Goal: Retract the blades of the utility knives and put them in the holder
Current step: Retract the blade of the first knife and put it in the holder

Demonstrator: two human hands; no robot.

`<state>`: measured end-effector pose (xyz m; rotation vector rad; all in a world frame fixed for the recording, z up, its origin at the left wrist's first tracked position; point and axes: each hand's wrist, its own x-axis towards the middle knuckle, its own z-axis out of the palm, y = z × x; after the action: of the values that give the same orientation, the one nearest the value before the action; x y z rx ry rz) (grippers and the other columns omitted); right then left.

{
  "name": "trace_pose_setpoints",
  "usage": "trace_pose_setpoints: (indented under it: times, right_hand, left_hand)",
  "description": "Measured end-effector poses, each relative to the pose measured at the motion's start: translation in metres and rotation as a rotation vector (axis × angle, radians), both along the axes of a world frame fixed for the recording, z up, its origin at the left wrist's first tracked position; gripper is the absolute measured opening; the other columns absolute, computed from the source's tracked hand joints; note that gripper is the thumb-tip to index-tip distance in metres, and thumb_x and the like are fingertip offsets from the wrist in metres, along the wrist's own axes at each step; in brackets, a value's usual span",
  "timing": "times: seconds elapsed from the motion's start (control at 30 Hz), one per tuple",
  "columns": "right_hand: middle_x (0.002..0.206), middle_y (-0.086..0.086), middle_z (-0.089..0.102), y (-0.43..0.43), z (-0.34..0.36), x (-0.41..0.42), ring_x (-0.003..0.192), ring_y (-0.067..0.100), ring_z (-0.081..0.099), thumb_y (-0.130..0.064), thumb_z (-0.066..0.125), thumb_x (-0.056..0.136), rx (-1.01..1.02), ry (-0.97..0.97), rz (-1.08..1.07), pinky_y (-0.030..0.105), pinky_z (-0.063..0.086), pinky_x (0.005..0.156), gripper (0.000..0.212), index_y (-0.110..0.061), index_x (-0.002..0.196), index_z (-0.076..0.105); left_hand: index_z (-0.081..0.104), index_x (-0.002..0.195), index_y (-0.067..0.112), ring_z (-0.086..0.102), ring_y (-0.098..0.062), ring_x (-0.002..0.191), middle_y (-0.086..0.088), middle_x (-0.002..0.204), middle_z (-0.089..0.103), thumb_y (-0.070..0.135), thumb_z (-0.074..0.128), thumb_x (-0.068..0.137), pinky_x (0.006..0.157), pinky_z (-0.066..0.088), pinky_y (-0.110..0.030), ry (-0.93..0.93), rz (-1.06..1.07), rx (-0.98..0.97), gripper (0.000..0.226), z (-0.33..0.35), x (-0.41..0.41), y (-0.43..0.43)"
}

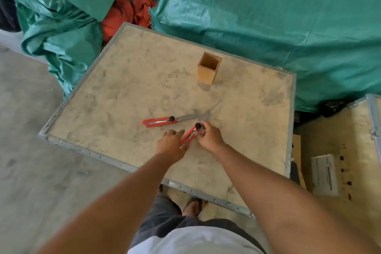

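Two red utility knives lie on a wooden crate top (pixel 123 80). The far knife (pixel 159 121) lies flat, its grey blade extended to the right toward a crossing point near the second blade. The near knife (pixel 189 135) points diagonally up-right, its black knob by my right thumb. My right hand (pixel 209 136) pinches the near knife at its knob end. My left hand (pixel 170 143) presses on that knife's rear handle, fingers flat. The square wooden holder (pixel 208 70) stands upright and empty at the back, well beyond both hands.
Green tarpaulin (pixel 268 16) covers bulk behind and to the left of the crate. Red cloth (pixel 125 12) is wedged between tarp folds. A second wooden crate (pixel 340 146) with a white label sits at the right. Concrete floor lies left; my feet show below the crate edge.
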<state>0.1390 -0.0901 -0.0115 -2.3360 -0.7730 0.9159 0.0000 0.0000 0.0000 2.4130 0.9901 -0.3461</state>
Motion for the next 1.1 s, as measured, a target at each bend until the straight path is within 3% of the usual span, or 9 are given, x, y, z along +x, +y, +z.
trace_pose_setpoints:
  times: [0.1,0.23,0.37,0.5,0.63,0.73,0.8,0.93,1.1]
  right_hand:
    - [0.125,0.013,0.069,0.007,-0.003,-0.001,0.119,0.027,0.063,-0.024,0.063,0.096,-0.021,0.006,-0.052,0.032,0.047,0.105,0.059,-0.012,0.151,0.042]
    - [0.113,0.008,0.072,0.015,-0.005,-0.005,0.108,0.023,0.067,-0.020,0.062,0.097,-0.009,0.007,-0.146,0.022,0.045,0.089,0.042,-0.014,0.138,0.055]
    - [0.104,0.003,0.068,0.021,0.000,-0.011,0.095,0.019,0.066,-0.025,0.063,0.097,0.018,0.084,-0.334,0.032,0.056,0.085,0.026,-0.020,0.122,0.063]
    - [0.098,0.012,0.069,0.024,0.023,-0.018,0.080,0.023,0.076,-0.014,0.067,0.096,0.191,0.261,-0.542,0.036,0.066,0.066,0.014,-0.013,0.109,0.066]
    - [0.103,0.017,0.071,0.029,0.058,-0.011,0.081,0.026,0.078,-0.012,0.071,0.092,0.325,0.278,-0.513,0.042,0.066,0.070,0.016,-0.013,0.108,0.070]
    - [0.102,0.018,0.072,0.031,0.089,-0.007,0.083,0.027,0.078,-0.014,0.072,0.092,0.408,0.273,-0.497,0.041,0.066,0.072,0.018,-0.013,0.110,0.071]
    - [0.101,0.018,0.074,0.032,0.106,-0.010,0.083,0.026,0.078,-0.015,0.072,0.092,0.465,0.278,-0.499,0.038,0.066,0.073,0.021,-0.012,0.113,0.072]
    - [0.104,0.014,0.077,0.035,0.135,-0.020,0.088,0.026,0.078,-0.008,0.073,0.091,0.577,0.354,-0.455,0.038,0.065,0.079,0.023,-0.007,0.114,0.075]
    - [0.104,0.008,0.079,0.039,0.153,-0.032,0.090,0.022,0.078,-0.012,0.072,0.092,0.524,0.305,-0.271,0.036,0.065,0.076,0.025,-0.013,0.117,0.076]
  left_hand:
    - [0.046,0.136,0.024,0.053,-0.028,0.116,-0.005,0.127,0.054,0.046,0.063,0.085,0.082,0.054,-0.041,0.014,-0.024,0.029,0.058,-0.010,0.002,-0.001]
    - [0.057,0.125,0.024,0.058,-0.027,0.103,-0.005,0.118,0.056,0.030,0.062,0.087,0.078,0.055,-0.038,-0.059,-0.041,-0.041,0.039,-0.016,0.002,0.002]
    - [0.065,0.114,0.025,0.060,-0.024,0.090,-0.003,0.109,0.057,0.021,0.063,0.080,0.073,0.055,-0.035,-0.164,-0.026,-0.120,0.034,-0.008,-0.009,0.011]
    - [0.066,0.120,0.022,0.062,-0.020,0.089,0.000,0.112,0.058,0.021,0.069,0.081,0.078,0.055,-0.034,-0.277,-0.012,-0.216,0.038,0.015,-0.022,0.024]
    - [0.061,0.130,0.027,0.061,-0.010,0.084,0.003,0.111,0.062,0.026,0.070,0.086,0.075,0.049,-0.019,-0.343,-0.052,-0.377,0.046,0.044,-0.031,0.045]
    - [0.056,0.128,0.044,0.063,-0.005,0.088,0.020,0.111,0.065,0.019,0.071,0.086,0.079,0.055,-0.023,-0.347,-0.105,-0.507,0.051,0.075,-0.036,0.061]
    - [0.054,0.127,0.044,0.063,-0.008,0.081,0.028,0.104,0.062,0.006,0.072,0.084,0.078,0.059,-0.027,-0.406,-0.098,-0.586,0.060,0.093,-0.039,0.065]
    - [0.059,0.131,0.016,0.066,-0.014,0.076,0.010,0.100,0.071,-0.003,0.075,0.080,0.083,0.061,-0.033,-0.510,0.050,-0.761,0.057,0.114,-0.042,0.071]
    - [0.067,0.122,0.019,0.071,-0.010,0.083,-0.001,0.098,0.078,-0.004,0.078,0.076,0.082,0.060,-0.030,-0.600,0.162,-0.864,0.053,0.134,-0.039,0.083]
